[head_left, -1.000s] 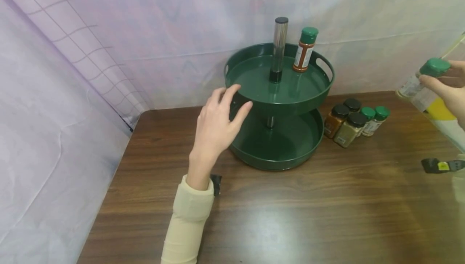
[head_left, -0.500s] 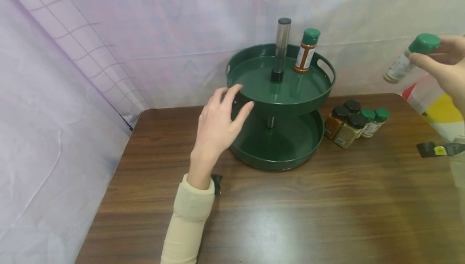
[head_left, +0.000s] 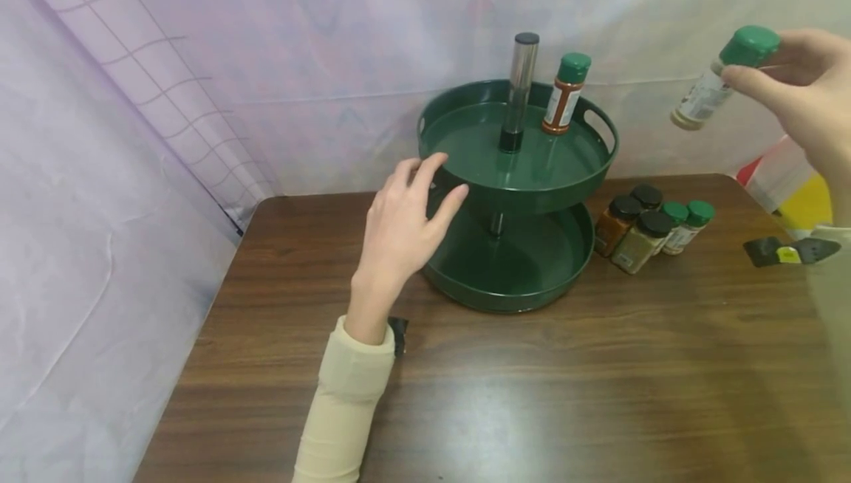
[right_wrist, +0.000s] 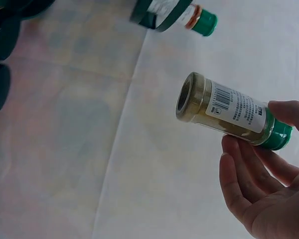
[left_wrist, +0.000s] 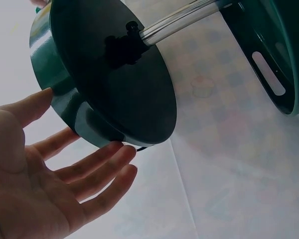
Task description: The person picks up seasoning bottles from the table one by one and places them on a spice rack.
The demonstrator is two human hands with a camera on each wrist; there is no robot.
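Note:
My left hand (head_left: 397,228) is beside the left front of the green two-tier stand's upper tray (head_left: 541,165), its fingers relaxed and spread. In the left wrist view the thumb and some fingertips of that hand (left_wrist: 50,186) appear to touch the tray's wall (left_wrist: 89,122). Off to the right, above table height, my right hand (head_left: 807,95) pinches a green-capped spice jar (head_left: 703,95) near its cap. The jar (right_wrist: 234,107) tilts, its base toward the stand. A red-brown jar with a green cap (head_left: 562,99) stands on the upper tray, right of the metal post (head_left: 521,84).
On the brown table (head_left: 532,394), several spice jars cluster right of the stand: black-capped ones (head_left: 634,247) and green-capped ones (head_left: 685,233). The lower tray (head_left: 512,261) holds no jars in its visible part. A pale cloth (head_left: 319,47) hangs behind. Something red and yellow (head_left: 807,202) lies beyond the right edge.
My right hand has risen and moved left with its jar, nearer the stand. The left hand keeps its place against the upper tray; the view shifts slightly.

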